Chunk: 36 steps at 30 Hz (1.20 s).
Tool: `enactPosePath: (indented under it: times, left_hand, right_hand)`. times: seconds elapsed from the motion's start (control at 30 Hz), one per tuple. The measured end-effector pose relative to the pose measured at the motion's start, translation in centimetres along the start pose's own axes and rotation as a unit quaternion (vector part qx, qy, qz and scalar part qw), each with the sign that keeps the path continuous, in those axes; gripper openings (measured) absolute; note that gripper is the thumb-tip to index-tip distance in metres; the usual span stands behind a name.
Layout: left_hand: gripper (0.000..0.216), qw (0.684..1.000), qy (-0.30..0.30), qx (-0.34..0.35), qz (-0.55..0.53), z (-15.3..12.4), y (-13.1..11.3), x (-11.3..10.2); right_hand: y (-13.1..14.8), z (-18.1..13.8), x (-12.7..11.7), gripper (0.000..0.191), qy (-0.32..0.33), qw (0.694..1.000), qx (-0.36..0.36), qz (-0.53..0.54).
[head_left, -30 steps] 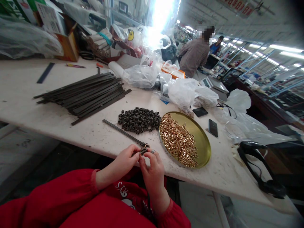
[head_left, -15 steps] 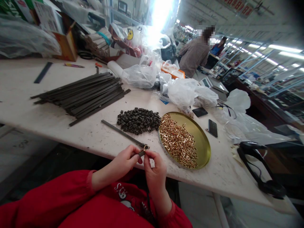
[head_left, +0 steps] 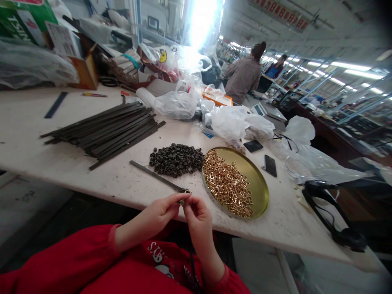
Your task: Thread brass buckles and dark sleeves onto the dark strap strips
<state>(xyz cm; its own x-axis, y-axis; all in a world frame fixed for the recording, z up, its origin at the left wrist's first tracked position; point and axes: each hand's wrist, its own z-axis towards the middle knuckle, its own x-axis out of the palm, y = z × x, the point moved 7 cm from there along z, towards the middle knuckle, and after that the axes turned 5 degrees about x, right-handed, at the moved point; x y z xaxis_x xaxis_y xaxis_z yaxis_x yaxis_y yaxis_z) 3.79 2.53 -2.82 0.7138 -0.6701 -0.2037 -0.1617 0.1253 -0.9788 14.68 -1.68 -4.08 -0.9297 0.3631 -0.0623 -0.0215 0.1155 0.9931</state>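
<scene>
My left hand (head_left: 159, 212) and my right hand (head_left: 197, 214) meet at the table's near edge, both pinched on the near end of a long dark strip (head_left: 153, 175) that lies slanting across the table. A small gold clip (head_left: 186, 191) sits at that end, between my fingertips. Just beyond lie a heap of small dark loops (head_left: 176, 159) and a round gold tray (head_left: 260, 188) that holds several gold clips (head_left: 226, 183).
A bundle of dark strips (head_left: 104, 130) lies at the left. White plastic bags (head_left: 232, 120), two phones (head_left: 270, 165) and black headphones (head_left: 330, 212) lie at the right. Boxes and clutter line the back. Another person (head_left: 243, 75) stands far behind.
My fingers have shifted on the strip's end, with the gold clip now at my fingertips. The camera tilted slightly, so the table appears a little lower.
</scene>
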Motion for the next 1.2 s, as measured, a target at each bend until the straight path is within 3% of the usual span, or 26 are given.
enactPosePath:
  times: [0.1,0.23,0.33,0.4,0.5,0.63,0.73,0.87,0.97,1.07,1.2]
  left_hand:
    - [0.035,1.0,-0.019,-0.014,-0.019,0.2,0.6,-0.7]
    - [0.029,0.998,-0.031,-0.04,-0.041,0.8,1.7,-1.5]
    - [0.027,0.995,-0.051,-0.079,-0.04,1.3,2.2,-2.3]
    - [0.029,0.991,-0.061,-0.108,-0.051,1.7,2.4,-2.7]
    - [0.034,0.978,-0.074,-0.158,-0.111,2.1,3.0,-3.1]
    - [0.034,0.957,-0.063,-0.192,-0.21,2.3,4.0,-3.0]
    - [0.036,0.955,-0.055,-0.196,-0.217,2.5,4.4,-3.0]
    - [0.037,0.97,-0.065,-0.182,-0.148,3.1,3.7,-3.3]
    - [0.036,0.986,-0.065,-0.136,-0.067,3.6,2.6,-3.5]
    - [0.033,0.995,-0.065,-0.08,0.008,3.6,1.5,-3.4]
    - [0.031,0.993,-0.056,-0.051,0.093,3.1,0.3,-2.9]
  right_hand:
    - [0.9,-0.2,0.3,0.011,-0.002,0.993,-0.075,-0.092]
    - [0.6,1.2,0.1,0.014,0.034,0.993,-0.059,-0.096]
    - [0.8,4.2,-1.2,0.011,0.01,0.988,-0.061,-0.14]
    - [1.1,6.9,-1.6,0.016,-0.013,0.968,-0.088,-0.234]
    - [0.7,10.7,-0.6,0.017,-0.006,0.913,-0.11,-0.392]
    - [-0.5,13.2,0.7,0.011,-0.004,0.902,-0.094,-0.422]
    - [-0.6,13.0,1.0,0.012,0.001,0.91,-0.086,-0.405]
    - [0.4,10.7,0.4,0.014,0.021,0.933,-0.075,-0.352]
    - [1.0,8.1,0.1,0.016,0.056,0.986,-0.012,-0.158]
    - [1.3,5.8,0.2,0.018,0.061,0.996,0.04,0.054]
    - [1.7,4.2,0.2,0.014,0.036,0.998,0.016,0.054]
